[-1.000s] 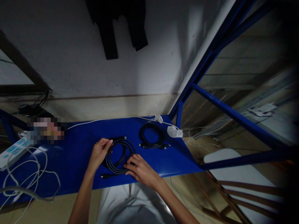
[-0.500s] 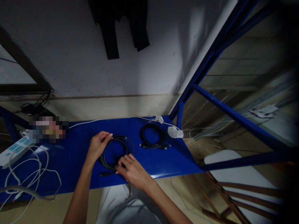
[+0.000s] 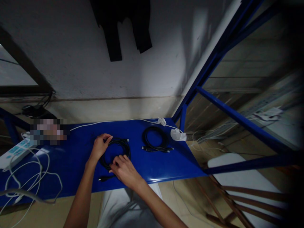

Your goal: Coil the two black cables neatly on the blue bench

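On the blue tabletop (image 3: 78, 158) lies a black cable (image 3: 126, 148), wound into a round coil of several loops. One connector end (image 3: 104, 179) sticks out at the lower left of the coil; another points right at its top. My left hand (image 3: 101, 146) pinches the loops at the upper left, thumb and fingers together. At the lower right side, my right hand (image 3: 125, 171) has its fingers curled round the coil, covering part of it. A second black cable coil (image 3: 154, 129) lies to the right, apart from both hands, with its connectors along its near side.
A white power strip (image 3: 14, 153) and tangled white cords (image 3: 39, 177) occupy the table's left end. A thin white cord runs along the back edge to white wrapped lumps (image 3: 178, 135). Blue frame bars (image 3: 228, 115) and a wooden chair (image 3: 251, 190) stand at right.
Both hands have shifted slightly left with the coil. Its loops now lie closer together and the coil looks smaller. The second coil has stayed put.
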The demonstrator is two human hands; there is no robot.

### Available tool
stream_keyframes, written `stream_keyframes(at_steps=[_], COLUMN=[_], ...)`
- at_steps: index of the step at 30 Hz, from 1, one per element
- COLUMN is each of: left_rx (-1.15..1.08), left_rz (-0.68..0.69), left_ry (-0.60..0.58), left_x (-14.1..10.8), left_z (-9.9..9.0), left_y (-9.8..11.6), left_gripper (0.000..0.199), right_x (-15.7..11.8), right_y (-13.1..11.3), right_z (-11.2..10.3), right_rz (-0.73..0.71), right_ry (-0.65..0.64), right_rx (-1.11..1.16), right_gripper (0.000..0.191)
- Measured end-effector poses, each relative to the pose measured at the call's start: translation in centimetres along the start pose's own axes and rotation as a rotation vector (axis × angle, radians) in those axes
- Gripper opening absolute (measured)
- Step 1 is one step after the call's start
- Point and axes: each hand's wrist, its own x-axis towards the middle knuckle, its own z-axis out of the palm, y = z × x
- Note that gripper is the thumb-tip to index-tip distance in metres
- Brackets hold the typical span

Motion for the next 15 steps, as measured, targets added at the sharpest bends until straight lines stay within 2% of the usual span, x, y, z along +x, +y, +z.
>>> stream_keyframes(at_steps=[3,5,9,10,12,15], left_rx=[0.068,0.099,0.100,0.099,0.099,0.110], left_rz=[0.058,0.081,0.095,0.104,0.130,0.150], left_ry=[0.014,0.017,0.015,0.023,0.064,0.177], left_x=[-0.2,-0.2,-0.7,-1.0,-1.7,-3.1], left_z=[0.6,0.9,0.9,0.8,0.4,-0.4], left_y=[-0.6,-1.0,-1.3,-1.2,-0.9,-0.6], left_gripper=[0.034,0.036,0.034,0.034,0.033,0.032], right_x=[-0.3,-0.5,-1.2,-1.4,-1.9,-2.2], right_y=[-0.1,-0.2,0.2,0.5,1.0,1.8], right_z=[0.4,0.3,-0.8,-1.1,-1.6,-1.6], right_rz=[0.015,0.015,-0.043,-0.059,-0.077,-0.083], right_ry=[0.009,0.006,-0.016,-0.026,-0.043,-0.051], right_rx=[-0.007,-0.008,0.050,0.068,0.085,0.059], right_gripper=[0.022,0.028,0.070,0.075,0.070,0.041])
